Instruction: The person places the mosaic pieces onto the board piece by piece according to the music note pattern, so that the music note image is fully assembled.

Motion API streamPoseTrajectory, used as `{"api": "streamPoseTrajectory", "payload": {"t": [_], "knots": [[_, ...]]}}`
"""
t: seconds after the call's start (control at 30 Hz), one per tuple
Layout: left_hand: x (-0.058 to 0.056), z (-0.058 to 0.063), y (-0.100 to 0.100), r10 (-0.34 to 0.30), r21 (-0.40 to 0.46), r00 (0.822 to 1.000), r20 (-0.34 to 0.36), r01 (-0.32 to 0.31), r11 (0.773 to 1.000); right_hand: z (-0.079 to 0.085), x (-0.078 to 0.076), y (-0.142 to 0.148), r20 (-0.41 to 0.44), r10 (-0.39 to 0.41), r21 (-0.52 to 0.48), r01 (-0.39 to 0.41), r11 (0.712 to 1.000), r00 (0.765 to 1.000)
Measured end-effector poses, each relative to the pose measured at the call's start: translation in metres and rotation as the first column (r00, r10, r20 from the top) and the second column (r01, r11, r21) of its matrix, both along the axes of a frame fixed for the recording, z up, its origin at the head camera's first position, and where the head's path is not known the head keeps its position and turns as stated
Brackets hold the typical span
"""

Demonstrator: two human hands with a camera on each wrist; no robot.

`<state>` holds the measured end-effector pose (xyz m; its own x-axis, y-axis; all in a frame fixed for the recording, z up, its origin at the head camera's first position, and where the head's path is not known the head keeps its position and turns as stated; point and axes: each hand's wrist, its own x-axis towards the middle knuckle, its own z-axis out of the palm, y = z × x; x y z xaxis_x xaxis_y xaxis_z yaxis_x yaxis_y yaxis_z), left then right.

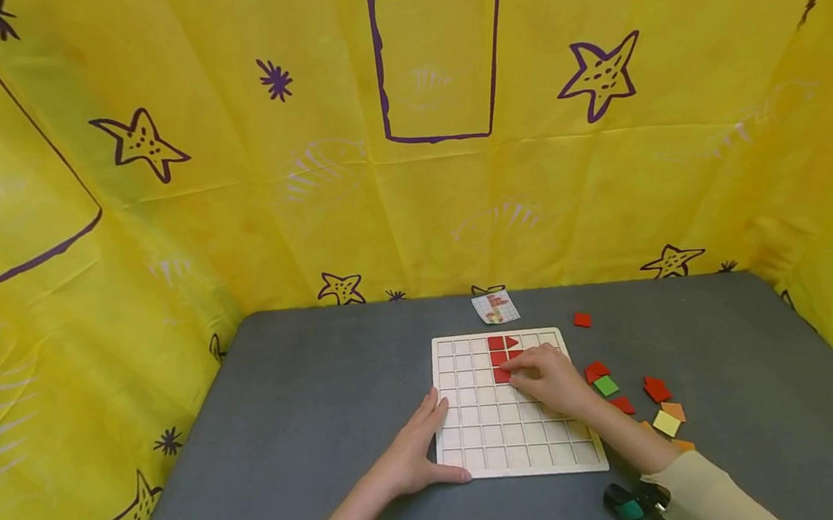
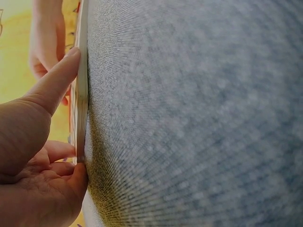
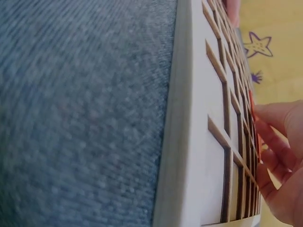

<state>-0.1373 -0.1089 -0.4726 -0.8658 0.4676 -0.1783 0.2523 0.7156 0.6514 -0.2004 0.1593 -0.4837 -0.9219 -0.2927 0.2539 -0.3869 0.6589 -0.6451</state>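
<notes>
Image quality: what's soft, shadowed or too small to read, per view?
Head: lines on the grid board distinct, but print on the picture card too small to read; left wrist: gray tabletop blurry at right, brownish shading beside the grid board's edge; right wrist: tabletop soft at left, grid board steeply foreshortened.

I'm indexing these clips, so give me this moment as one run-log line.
left hand: touching left edge of grid board | right hand: at red tiles on board | loose tiles: right of board | picture card: beyond board
</notes>
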Motion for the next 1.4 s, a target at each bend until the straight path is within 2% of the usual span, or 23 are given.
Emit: {"api": "streamPoseTrajectory", "payload": {"t": [0.17,0.23,0.43,0.57,0.67,0.97,1.4], "knots": [[0.0,0.0,0.0,0.0,0.001,1.0,-0.001,0.0,1.0,0.004,-0.003,0.008,0.102,-0.077,-0.068,0.084,0.994,0.992],[0.001,0.0,0.0,-0.002,0.003,1.0,-0.006,0.002,1.0,0.007,-0.005,0.014,0.118,-0.113,-0.076,0.122,0.99,0.987],[0.002,0.001,0.0,-0.003,0.01,1.0,-0.002,0.003,1.0,0.012,-0.012,0.042,0.108,-0.225,-0.102,0.236,0.966,0.968],[0.002,0.001,0.0,-0.008,0.016,1.0,-0.003,0.008,1.0,0.011,-0.018,0.065,0.106,-0.296,-0.123,0.308,0.943,0.949],[0.002,0.001,0.0,-0.004,0.015,1.0,0.003,0.004,1.0,0.009,-0.024,0.081,0.088,-0.331,-0.101,0.339,0.935,0.94],[0.002,0.003,0.0,-0.002,0.017,1.0,0.016,0.002,1.0,0.001,-0.041,0.109,0.096,-0.359,0.032,0.358,0.933,0.928],[0.002,0.004,-0.001,-0.002,0.012,1.0,0.009,0.002,1.0,-0.002,-0.048,0.113,0.09,-0.359,0.066,0.355,0.933,0.929]]}}
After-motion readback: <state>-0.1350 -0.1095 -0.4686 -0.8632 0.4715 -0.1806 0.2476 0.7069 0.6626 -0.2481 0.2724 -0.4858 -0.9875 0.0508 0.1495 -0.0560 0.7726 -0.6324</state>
